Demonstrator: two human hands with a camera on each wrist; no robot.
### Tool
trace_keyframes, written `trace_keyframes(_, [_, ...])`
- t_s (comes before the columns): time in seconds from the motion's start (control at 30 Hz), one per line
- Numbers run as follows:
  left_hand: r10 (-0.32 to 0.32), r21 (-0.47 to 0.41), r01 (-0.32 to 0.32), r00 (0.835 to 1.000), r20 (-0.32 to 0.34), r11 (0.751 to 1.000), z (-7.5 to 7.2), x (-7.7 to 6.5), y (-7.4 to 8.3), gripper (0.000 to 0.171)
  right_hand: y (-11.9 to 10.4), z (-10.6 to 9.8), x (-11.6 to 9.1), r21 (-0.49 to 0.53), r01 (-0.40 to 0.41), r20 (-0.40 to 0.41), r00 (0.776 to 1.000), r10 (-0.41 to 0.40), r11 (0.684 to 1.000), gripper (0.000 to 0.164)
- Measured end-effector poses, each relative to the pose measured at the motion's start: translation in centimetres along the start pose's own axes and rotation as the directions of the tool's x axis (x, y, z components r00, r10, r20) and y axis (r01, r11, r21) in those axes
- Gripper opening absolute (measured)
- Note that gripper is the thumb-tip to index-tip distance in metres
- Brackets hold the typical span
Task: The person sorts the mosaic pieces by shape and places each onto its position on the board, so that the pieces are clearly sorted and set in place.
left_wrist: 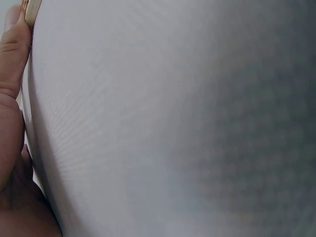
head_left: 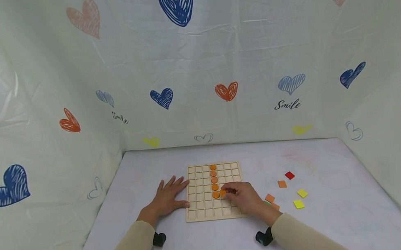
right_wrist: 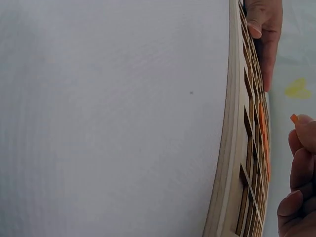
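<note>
A pale wooden grid board (head_left: pixel 199 207) lies on the white table, with a column of several orange pieces (head_left: pixel 214 180) in its cells. My left hand (head_left: pixel 166 198) rests at the board's left side, fingers spread, thumb touching the edge; the left wrist view shows that thumb (left_wrist: pixel 14 59) against the wood. Between thumb and fingertips, my right hand (head_left: pixel 245 197) pinches a small orange tile (head_left: pixel 223 193) over the board, just right of the column's lowest piece. In the right wrist view this tile (right_wrist: pixel 294 118) appears above the grid, apart from it.
Loose square tiles lie right of the board: a red one (head_left: pixel 289 175), yellow ones (head_left: pixel 298 204) and orange ones (head_left: pixel 282 183). A green tile (head_left: pixel 267 202) is partly covered near the right forearm. Behind the table hangs a white curtain (head_left: pixel 199 117) with printed hearts.
</note>
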State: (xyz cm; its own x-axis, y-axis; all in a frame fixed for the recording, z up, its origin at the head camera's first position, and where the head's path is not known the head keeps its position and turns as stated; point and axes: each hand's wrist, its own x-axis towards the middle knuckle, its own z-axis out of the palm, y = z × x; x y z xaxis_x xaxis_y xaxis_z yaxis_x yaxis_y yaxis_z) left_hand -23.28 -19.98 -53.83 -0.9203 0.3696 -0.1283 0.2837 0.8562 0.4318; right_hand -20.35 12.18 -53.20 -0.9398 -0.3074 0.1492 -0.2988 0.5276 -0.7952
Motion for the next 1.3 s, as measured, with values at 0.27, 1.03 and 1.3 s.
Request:
trace_keyframes(0.27, [-0.005, -0.013, 0.005, 1.000, 0.005, 1.000, 0.0, -0.1, -0.1, 0.090, -0.5, 0.9, -0.2, -0.033, 0.012, 0.085, 0.996, -0.009, 0.999, 0.018])
trace_keyframes(1.03, [-0.019, -0.010, 0.019, 1.000, 0.007, 1.000, -0.1, -0.1, 0.2, 0.092, -0.5, 1.8, -0.1, -0.185, 0.142, 0.126, 0.985, -0.120, 0.972, 0.016])
trace_keyframes(1.3, [-0.017, -0.012, 0.017, 1.000, 0.010, 1.000, -0.1, -0.1, 0.2, 0.092, -0.8, 2.0, -0.2, -0.181, 0.100, 0.125, 0.989, -0.078, 0.978, 0.017])
